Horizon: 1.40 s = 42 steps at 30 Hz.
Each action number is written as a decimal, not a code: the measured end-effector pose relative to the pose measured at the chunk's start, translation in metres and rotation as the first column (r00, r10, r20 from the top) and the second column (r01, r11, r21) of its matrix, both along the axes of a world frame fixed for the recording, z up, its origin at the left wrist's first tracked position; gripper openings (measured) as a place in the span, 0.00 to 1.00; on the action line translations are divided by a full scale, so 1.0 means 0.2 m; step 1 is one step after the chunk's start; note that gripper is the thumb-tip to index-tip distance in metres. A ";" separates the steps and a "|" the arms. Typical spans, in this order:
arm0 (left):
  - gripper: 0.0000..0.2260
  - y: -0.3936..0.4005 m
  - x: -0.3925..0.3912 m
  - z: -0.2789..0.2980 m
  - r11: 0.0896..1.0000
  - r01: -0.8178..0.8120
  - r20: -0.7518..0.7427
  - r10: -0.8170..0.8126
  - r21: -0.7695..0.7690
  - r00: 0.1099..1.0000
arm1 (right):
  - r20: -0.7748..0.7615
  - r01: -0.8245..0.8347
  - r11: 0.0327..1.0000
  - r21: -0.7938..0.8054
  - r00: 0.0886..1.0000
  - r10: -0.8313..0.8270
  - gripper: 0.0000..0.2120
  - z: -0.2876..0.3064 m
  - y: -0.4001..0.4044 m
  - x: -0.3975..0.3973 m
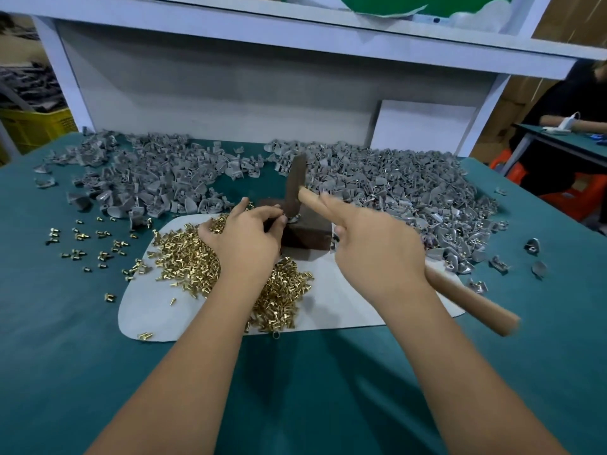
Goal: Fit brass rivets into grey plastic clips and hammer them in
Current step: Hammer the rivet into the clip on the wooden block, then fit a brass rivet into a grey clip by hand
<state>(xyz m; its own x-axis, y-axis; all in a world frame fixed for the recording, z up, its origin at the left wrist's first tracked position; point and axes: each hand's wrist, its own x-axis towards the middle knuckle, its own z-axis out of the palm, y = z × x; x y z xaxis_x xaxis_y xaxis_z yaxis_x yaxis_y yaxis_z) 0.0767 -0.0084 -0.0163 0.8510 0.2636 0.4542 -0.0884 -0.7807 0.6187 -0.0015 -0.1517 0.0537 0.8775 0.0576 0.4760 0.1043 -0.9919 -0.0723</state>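
Left hand (244, 234) pinching a clip (291, 219) on the block (307, 233), at its fingertips | right hand (377, 247) gripping hammer (295, 185), head just above clip, handle running back right | left nearer | rivets (184, 254) under left wrist

1. The hammer (295, 185) head is motion-blurred.
2. The left hand (246, 238) hides the clip (290, 220) pinched on the block (308, 234).
3. The right hand (377, 254) covers the handle's middle.

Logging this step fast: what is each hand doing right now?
Left hand: pinching a clip on the block.
Right hand: closed on the hammer.
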 end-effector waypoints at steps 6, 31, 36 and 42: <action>0.05 -0.01 0.02 -0.01 0.999 -0.008 -0.003 0.008 -0.052 1.000 | 0.131 0.098 0.995 0.024 0.986 -0.100 0.32 0.02 0.03 0.01; 0.04 0.01 0.00 0.02 0.955 0.154 -0.079 -0.179 -0.255 0.981 | -0.176 0.344 0.871 0.352 0.938 -0.299 0.15 -0.19 -0.18 0.16; 0.06 0.01 -0.01 0.04 0.932 0.161 -0.098 -0.202 -0.326 0.974 | -0.244 0.408 0.887 0.217 0.902 -0.356 0.05 -0.23 -0.21 0.17; 0.06 0.02 -0.01 0.04 0.899 0.168 -0.099 -0.226 -0.404 0.969 | -0.149 0.386 0.921 0.050 0.915 -0.375 0.16 -0.24 -0.17 0.18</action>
<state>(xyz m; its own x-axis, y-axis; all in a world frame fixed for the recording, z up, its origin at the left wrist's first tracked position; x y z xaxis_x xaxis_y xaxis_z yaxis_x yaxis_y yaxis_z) 0.0756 -0.0049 -0.0083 0.9511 0.2147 0.2222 -0.1055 -0.4502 0.8867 0.0349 -0.1867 0.0047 0.8816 -0.3256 0.3418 -0.2962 -0.9453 -0.1366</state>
